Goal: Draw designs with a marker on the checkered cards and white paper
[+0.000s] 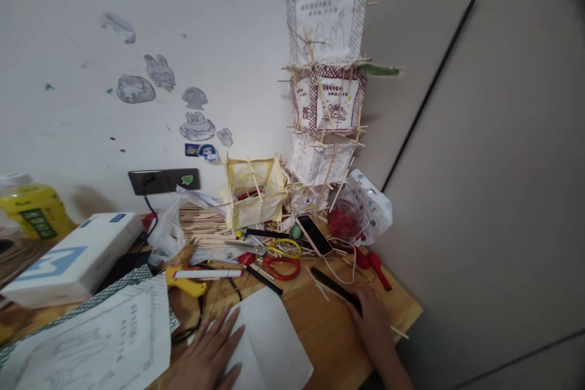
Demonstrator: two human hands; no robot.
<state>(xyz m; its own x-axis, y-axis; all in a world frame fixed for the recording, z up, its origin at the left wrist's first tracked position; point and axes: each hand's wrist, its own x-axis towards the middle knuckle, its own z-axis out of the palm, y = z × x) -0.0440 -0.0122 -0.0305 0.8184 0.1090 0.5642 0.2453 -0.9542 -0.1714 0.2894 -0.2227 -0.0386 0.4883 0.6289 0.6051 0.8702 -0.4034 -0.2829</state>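
My left hand point(212, 347) lies flat, fingers spread, on a folded sheet of white paper point(274, 332) at the front of the wooden table. At the table's right side, my right hand point(371, 320) is closed on the near end of a slim black pen-like stick point(336, 286), which points away and to the left; its exact kind is unclear. Scissors with red and yellow handles point(283, 268) lie beyond the paper. A yellow glue gun point(187, 283) rests to their left, with a white pen point(209, 273) across it.
A tower of thin sticks and drawn paper panels point(338, 100) rises at the back. Beside it stands a yellow-edged stick frame point(256, 192). Around them are a phone point(314, 236), bundled sticks point(205, 225), a white box point(75, 259), a drawn sheet point(91, 338) and a yellow bottle point(34, 207).
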